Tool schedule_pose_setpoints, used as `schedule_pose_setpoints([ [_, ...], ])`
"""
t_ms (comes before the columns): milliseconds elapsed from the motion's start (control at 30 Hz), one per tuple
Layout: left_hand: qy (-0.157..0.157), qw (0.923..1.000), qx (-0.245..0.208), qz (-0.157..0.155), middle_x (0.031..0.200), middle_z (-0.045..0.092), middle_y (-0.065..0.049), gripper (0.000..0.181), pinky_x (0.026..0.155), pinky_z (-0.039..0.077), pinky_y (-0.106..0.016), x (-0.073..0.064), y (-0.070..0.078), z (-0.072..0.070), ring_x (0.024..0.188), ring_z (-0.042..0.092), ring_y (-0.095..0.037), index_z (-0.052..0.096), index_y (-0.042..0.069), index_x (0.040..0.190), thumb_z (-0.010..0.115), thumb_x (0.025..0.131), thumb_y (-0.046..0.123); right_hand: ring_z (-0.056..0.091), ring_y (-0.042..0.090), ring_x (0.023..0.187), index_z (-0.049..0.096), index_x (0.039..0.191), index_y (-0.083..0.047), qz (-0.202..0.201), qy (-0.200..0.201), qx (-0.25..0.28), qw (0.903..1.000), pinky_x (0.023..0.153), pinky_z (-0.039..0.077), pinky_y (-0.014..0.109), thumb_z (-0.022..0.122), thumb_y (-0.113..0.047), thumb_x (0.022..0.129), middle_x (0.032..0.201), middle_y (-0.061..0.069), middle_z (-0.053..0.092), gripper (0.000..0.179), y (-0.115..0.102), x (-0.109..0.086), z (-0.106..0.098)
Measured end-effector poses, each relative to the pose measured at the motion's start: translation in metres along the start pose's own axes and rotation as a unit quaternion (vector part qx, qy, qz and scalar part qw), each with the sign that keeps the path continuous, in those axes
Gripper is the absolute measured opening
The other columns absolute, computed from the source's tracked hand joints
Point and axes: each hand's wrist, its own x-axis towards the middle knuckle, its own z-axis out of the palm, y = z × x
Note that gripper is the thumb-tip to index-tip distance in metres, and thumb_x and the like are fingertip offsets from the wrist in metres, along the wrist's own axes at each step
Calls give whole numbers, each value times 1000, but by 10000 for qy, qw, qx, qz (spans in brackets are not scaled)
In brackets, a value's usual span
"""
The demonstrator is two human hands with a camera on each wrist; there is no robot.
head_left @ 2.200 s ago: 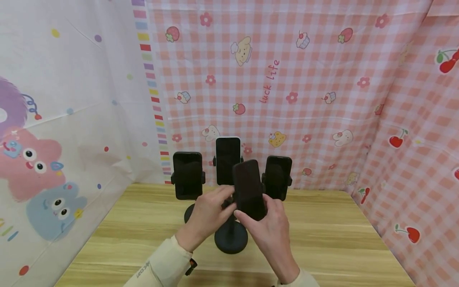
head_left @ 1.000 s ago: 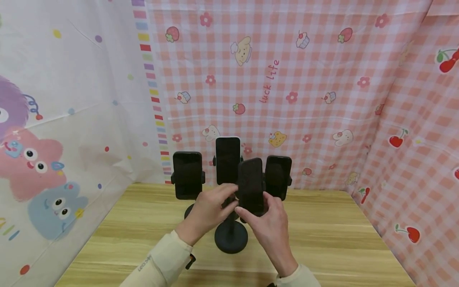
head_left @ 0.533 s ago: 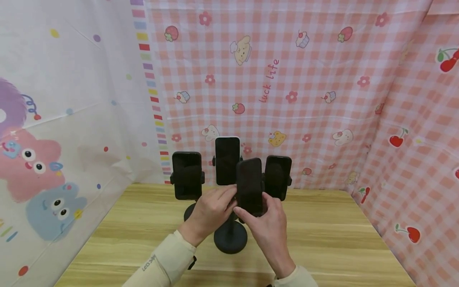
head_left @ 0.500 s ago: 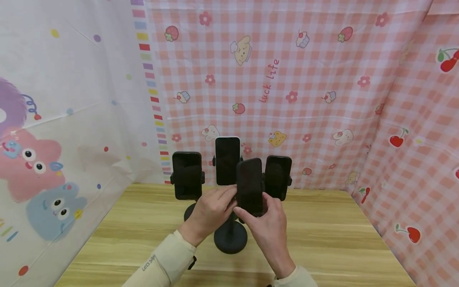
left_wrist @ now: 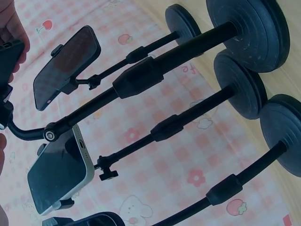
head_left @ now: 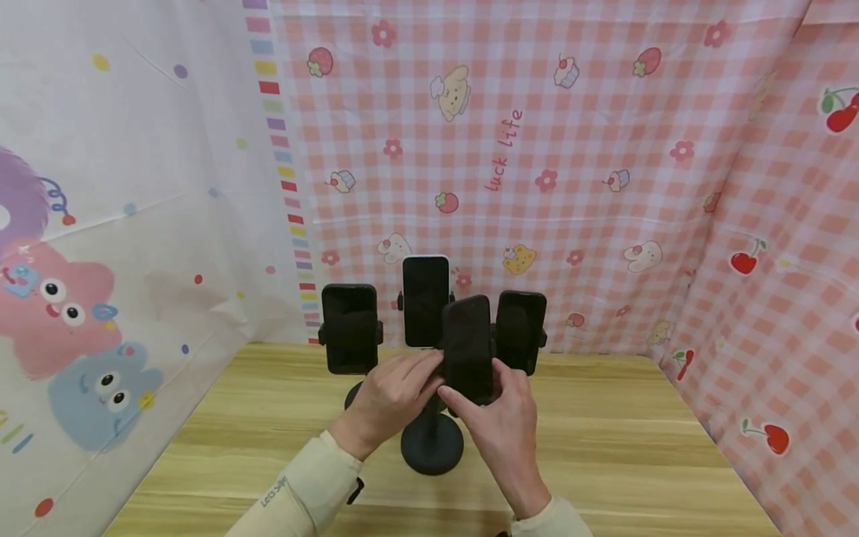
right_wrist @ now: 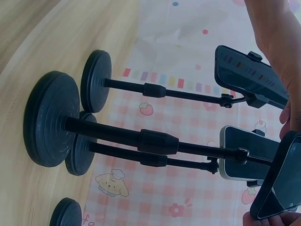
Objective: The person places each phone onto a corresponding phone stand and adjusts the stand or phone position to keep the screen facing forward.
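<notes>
A black smartphone (head_left: 467, 350) stands tilted in front, at the head of the nearest phone stand (head_left: 432, 445). My right hand (head_left: 503, 429) grips its lower part, thumb on the left lower corner and fingers along the right edge. My left hand (head_left: 389, 395) is at the phone's left edge, fingers curled in where the holder's clamp sits; the fingertips are hidden behind the phone in the head view. In the right wrist view the phone (right_wrist: 280, 181) lies between the left hand (right_wrist: 277, 52) above and the right fingers (right_wrist: 273, 219) below.
Behind stand three more stands, each clamping a phone: a black phone (head_left: 350, 328) at left, a white-edged phone (head_left: 426, 302) in the middle, a black phone (head_left: 520, 332) at right. The wooden table (head_left: 617, 447) meets a pink checked cloth (head_left: 590, 224) at the back.
The held phone has swung more upright and shifted slightly right since the earliest frame. My left thumb and forefinger have come closer together at its left edge. Over the last half second little moves.
</notes>
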Motion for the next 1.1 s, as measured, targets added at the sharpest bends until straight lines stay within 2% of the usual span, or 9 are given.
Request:
schedule_pose_setpoints([
  [300, 63, 9997, 101, 193, 103, 72, -16, 30, 82, 56, -32, -3, -1, -2, 86, 71, -21, 68, -7, 113, 57, 102, 19, 51, 22, 85, 58, 128, 6, -144, 182, -191, 9995, 71, 42, 36, 92, -48, 65, 101, 11, 54, 89, 3, 1, 3],
  [433, 47, 9999, 32, 149, 104, 72, -16, 30, 81, 56, -32, -4, -1, -3, 87, 71, -22, 68, -7, 113, 57, 102, 18, 51, 23, 86, 58, 128, 7, -161, 206, -262, 9993, 73, 44, 36, 92, -49, 63, 103, 12, 55, 92, 3, 1, 5],
  [667, 33, 9999, -76, 112, 106, 71, -16, 29, 80, 57, -34, -4, -2, -2, 88, 72, -22, 67, -8, 115, 66, 97, 15, 52, 24, 89, 55, 131, 8, -142, 170, -323, 9992, 76, 48, 39, 91, -49, 63, 109, 14, 55, 96, 2, 1, 7],
  [733, -18, 9999, -156, 45, 106, 71, -16, 28, 81, 56, -34, -4, -2, -2, 87, 72, -22, 67, -8, 116, 65, 96, 13, 54, 25, 92, 54, 132, 9, -182, 128, -327, 9992, 80, 50, 40, 91, -46, 65, 113, 16, 55, 95, 2, 0, 7],
  [900, -80, 9975, -627, -319, 106, 71, -17, 29, 81, 56, -35, -3, 0, -4, 88, 71, -23, 67, -8, 116, 52, 98, 8, 57, 31, 103, 52, 135, 11, -319, 16, -270, 9991, 89, 51, 47, 89, -38, 71, 122, 20, 55, 89, 4, 0, 5],
  [1100, -160, 9900, -1049, -930, 104, 72, -14, 34, 79, 57, -34, 2, 5, -7, 91, 71, -22, 68, -5, 115, 55, 103, 24, 58, 34, 108, 53, 134, 10, -388, -65, -195, 9990, 94, 49, 50, 84, -37, 78, 123, 20, 55, 79, 8, 2, 1],
])
